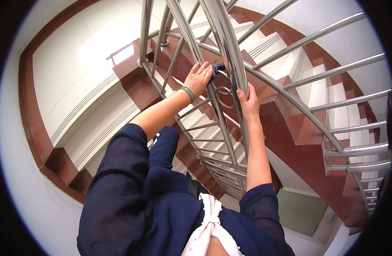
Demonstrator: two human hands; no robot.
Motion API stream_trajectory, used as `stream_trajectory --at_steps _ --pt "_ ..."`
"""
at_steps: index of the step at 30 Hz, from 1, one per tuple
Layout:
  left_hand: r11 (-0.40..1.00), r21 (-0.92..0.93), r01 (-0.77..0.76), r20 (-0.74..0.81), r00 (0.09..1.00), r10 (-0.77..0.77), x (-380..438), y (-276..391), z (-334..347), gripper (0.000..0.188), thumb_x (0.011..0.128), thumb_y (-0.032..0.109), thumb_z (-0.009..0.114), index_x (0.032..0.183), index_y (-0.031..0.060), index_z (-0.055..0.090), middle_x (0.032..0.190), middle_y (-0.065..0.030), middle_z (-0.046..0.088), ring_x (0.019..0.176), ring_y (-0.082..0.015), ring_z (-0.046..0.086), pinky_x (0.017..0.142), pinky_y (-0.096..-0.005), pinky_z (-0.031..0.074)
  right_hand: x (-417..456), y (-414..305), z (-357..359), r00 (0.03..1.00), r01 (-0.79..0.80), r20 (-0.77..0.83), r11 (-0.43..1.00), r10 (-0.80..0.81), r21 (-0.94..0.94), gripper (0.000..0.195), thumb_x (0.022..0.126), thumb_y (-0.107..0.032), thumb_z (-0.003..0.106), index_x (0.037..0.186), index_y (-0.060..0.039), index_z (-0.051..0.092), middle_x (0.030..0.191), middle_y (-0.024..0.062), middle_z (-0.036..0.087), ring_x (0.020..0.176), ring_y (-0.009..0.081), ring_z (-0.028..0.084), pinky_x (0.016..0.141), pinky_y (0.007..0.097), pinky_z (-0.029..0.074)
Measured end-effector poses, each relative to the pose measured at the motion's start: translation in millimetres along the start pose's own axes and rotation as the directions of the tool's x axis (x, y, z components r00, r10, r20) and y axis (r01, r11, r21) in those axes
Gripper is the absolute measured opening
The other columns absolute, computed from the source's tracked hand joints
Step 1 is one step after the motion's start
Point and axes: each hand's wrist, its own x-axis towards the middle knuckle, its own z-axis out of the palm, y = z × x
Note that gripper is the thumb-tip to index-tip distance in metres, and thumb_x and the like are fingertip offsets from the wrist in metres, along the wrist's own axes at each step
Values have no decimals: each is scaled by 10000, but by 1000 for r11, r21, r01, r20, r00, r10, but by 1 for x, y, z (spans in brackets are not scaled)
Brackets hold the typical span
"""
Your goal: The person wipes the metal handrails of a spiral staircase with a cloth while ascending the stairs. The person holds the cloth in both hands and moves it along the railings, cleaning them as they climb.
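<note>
A polished metal stair handrail (226, 38) runs up the middle of the view, with a thinner rail (186, 28) beside it. My left hand (198, 76), a green bangle on its wrist, lies over the thinner rail with its fingers extended. Touching its fingertips is a dark cloth (217, 69), bunched between the two rails; how far it reaches under the palm is hidden. My right hand (249, 101) grips the right side of the thick handrail, its thumb on top and its other fingers partly hidden. Metal rings (225, 97) sit between the rails just below the cloth.
Pale steps with red-brown edges (100, 128) climb at the left to a landing (74, 41). Another flight (292, 57) lies beyond the metal balusters (330, 72) at the right. Below the railing are lower steps and a greenish door (300, 211).
</note>
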Motion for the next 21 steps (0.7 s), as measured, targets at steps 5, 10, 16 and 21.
stream_trajectory --at_steps 5,10,16,21 --pt "990 -44 -136 124 982 141 17 -27 -16 364 901 142 519 1251 45 527 1336 -69 567 1405 -233 353 1174 -462 193 13 -15 -9 990 115 80 993 -117 29 706 876 -387 678 1414 -37 386 1253 191 522 1102 306 538 965 395 427" --pt "992 12 -123 155 981 120 42 -55 -42 319 874 129 506 1173 42 577 1280 -77 591 1417 -265 329 1184 -465 183 58 -99 11 924 376 -46 923 -380 -77 691 875 -309 676 1423 -24 367 1376 238 443 1281 396 425 1075 459 346" --pt "974 175 143 -52 989 -136 82 -100 -65 269 869 127 550 1119 76 636 1285 -106 536 1368 -310 337 1135 -462 252 110 -136 38 916 360 -97 904 -390 -229 675 881 -362 628 1402 -15 375 1286 255 523 1159 421 534 973 482 444" --pt "900 105 423 -189 897 -400 154 -177 -128 428 875 -6 531 1273 151 553 1047 -127 534 1013 -287 543 923 -402 455 108 -135 43 919 309 -155 906 -363 -289 671 874 -370 611 1396 -16 382 1216 242 578 1048 427 603 885 487 498"
